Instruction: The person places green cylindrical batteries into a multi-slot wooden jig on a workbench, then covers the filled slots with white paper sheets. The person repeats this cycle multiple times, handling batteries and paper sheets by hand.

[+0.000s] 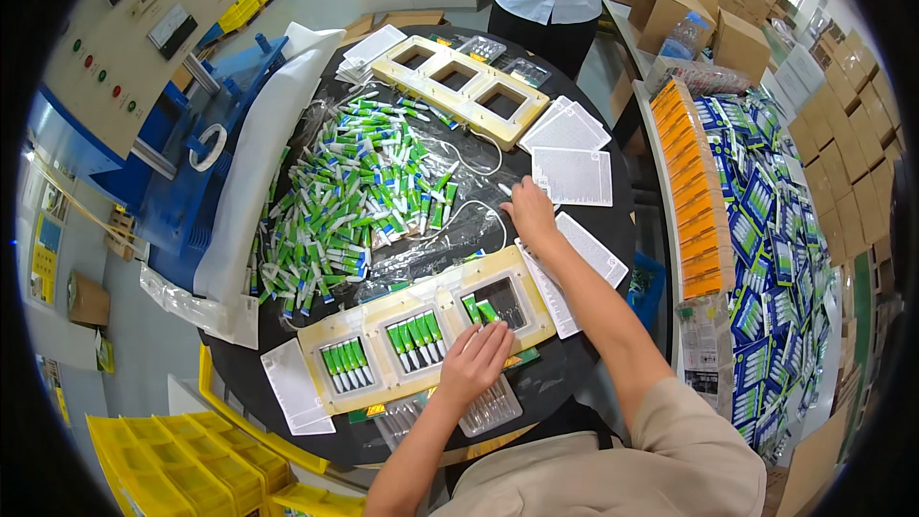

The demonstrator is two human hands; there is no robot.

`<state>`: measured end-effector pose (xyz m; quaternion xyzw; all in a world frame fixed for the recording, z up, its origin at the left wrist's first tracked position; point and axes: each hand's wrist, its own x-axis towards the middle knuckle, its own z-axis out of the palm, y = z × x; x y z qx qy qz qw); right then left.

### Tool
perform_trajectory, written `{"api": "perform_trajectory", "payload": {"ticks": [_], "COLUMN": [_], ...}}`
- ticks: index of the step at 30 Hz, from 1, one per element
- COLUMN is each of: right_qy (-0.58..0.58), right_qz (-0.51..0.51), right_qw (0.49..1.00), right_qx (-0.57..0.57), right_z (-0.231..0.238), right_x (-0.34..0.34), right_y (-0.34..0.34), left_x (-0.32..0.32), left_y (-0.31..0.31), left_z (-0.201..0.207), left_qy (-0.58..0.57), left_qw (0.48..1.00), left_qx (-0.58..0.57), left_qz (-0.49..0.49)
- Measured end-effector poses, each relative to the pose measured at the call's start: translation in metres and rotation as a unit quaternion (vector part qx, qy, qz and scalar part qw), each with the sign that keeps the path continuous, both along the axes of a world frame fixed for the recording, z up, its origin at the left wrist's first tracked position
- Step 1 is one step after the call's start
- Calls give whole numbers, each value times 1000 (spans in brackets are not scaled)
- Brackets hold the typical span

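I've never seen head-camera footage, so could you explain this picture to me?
It comes from a fisheye camera worn on a person's head, looking down, so straight edges bend. A machine stands at left. On the black table lie heaped tubes, white cards, a far frame and a near frame with tubes in its three openings. The wearer's bare left hand is at the right-hand opening; whether it grips a tube is unclear. The bare right hand, beside the cards, seems to pinch something small and white.
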<state>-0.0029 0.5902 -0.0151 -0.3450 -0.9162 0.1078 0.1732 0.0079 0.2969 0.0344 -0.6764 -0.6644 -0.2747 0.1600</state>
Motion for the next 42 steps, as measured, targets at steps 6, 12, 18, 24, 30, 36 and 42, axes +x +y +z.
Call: {"api": "perform_trajectory", "payload": {"ticks": [6, 12, 18, 24, 30, 36, 42], "right_qy": [139, 158, 98, 96, 159, 195, -31], "right_qz": [120, 285, 372, 370, 316, 240, 384], "right_qw": [983, 945, 918, 922, 933, 951, 903], "right_qx": [-17, 32, 95, 63, -68, -9, 192], "right_z": [28, 56, 26, 16, 24, 30, 4], "right_x": [37, 133, 132, 128, 113, -4, -91], "right_y": [-4, -101, -130, -134, -123, -53, -21], "left_x": [-6, -4, -4, -3, -3, -26, -129], "left_y": [9, 1, -9, -19, -17, -9, 61], "left_z": [-25, -35, -40, -45, -38, -22, -22], "left_qy": [11, -35, -40, -12, -65, -100, -201], "left_qw": [999, 998, 989, 989, 982, 981, 957], "left_qx": [-31, -31, -97, -90, -162, -155, 32], "left_qz": [-4, 43, 102, 120, 74, 58, 208]}}
